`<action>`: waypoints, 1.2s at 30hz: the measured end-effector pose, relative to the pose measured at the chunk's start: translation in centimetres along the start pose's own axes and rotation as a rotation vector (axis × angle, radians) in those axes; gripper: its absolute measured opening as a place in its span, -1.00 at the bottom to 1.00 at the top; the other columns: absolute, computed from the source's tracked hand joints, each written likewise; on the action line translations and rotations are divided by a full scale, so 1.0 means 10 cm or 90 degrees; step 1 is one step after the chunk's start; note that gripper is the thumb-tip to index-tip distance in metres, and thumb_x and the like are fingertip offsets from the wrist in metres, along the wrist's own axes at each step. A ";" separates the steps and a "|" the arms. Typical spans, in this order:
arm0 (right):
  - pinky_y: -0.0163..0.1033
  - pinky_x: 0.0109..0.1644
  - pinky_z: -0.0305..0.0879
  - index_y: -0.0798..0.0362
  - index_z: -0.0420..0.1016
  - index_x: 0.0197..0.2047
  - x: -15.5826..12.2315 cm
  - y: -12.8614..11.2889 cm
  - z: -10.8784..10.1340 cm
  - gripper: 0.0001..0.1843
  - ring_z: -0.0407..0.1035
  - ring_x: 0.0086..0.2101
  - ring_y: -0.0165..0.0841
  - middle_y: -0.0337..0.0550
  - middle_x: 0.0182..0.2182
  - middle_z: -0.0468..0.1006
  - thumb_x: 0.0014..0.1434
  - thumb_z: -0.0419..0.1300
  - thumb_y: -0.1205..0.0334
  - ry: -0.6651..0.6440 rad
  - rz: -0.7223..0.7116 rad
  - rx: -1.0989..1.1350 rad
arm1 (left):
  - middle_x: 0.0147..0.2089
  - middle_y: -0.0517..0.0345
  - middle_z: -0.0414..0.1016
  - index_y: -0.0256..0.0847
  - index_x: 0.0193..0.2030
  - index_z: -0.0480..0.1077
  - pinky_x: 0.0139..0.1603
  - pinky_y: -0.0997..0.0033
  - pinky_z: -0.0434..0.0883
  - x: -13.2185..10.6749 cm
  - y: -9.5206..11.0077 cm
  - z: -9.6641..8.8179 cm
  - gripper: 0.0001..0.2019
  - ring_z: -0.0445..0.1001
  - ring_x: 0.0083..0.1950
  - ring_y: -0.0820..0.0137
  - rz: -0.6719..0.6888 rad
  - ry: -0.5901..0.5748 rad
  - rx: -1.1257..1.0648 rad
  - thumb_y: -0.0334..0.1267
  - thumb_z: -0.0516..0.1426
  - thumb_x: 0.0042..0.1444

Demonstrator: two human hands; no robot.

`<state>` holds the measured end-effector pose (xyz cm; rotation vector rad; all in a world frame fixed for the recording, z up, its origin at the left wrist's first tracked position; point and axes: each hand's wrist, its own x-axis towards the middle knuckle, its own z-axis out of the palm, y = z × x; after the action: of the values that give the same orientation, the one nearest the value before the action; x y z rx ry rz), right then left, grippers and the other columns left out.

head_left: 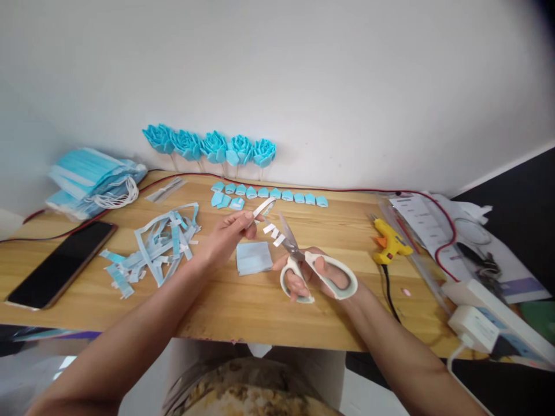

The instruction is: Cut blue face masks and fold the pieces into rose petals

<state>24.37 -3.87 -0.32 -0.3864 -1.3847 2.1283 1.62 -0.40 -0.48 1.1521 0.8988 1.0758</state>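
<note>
My left hand pinches a narrow white strip whose free end sticks out to the upper right. In my right hand are scissors with white handles, the fingers through both loops and the blades parted. Close to the blades are several small white cut pieces. Below them a light blue square of mask fabric lies flat on the wooden table. Behind my hands run rows of folded blue petals.
Blue fabric roses on sticks lean on the wall. Masks, a phone and fabric scraps lie left. A yellow glue gun, papers and a power strip are right. A red-black cable crosses the back.
</note>
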 end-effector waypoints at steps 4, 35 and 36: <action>-0.28 -0.51 0.40 0.21 0.50 -0.08 -0.01 0.01 -0.01 -0.37 0.20 -0.58 -0.50 -0.25 -0.53 0.33 0.17 0.10 -0.25 0.015 0.012 -0.008 | -0.50 0.24 0.23 -0.23 -0.23 0.49 -0.25 0.37 0.23 0.00 0.01 0.01 -0.72 0.25 -0.40 0.42 0.042 -0.013 -0.041 -0.08 0.06 0.23; -0.34 -0.56 0.32 0.21 0.52 -0.12 0.00 0.01 0.01 -0.43 0.23 -0.61 -0.51 -0.27 -0.56 0.34 0.22 0.09 -0.19 0.027 0.044 -0.028 | -0.54 0.22 0.18 -0.28 -0.47 0.42 -0.34 0.39 0.19 -0.03 0.13 0.07 -0.45 0.19 -0.45 0.43 0.024 -0.092 -0.072 0.26 0.06 0.08; -0.34 -0.56 0.31 0.21 0.52 -0.14 0.00 0.00 0.02 -0.43 0.23 -0.61 -0.51 -0.27 -0.56 0.33 0.22 0.09 -0.19 0.026 0.042 -0.031 | -0.54 0.22 0.19 -0.28 -0.47 0.42 -0.34 0.39 0.19 -0.03 0.14 0.08 -0.47 0.20 -0.44 0.43 0.026 -0.090 -0.077 0.24 0.06 0.09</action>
<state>24.23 -3.99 -0.26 -0.4980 -1.4210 2.1309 2.00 -0.80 1.01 1.1348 0.6936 1.0536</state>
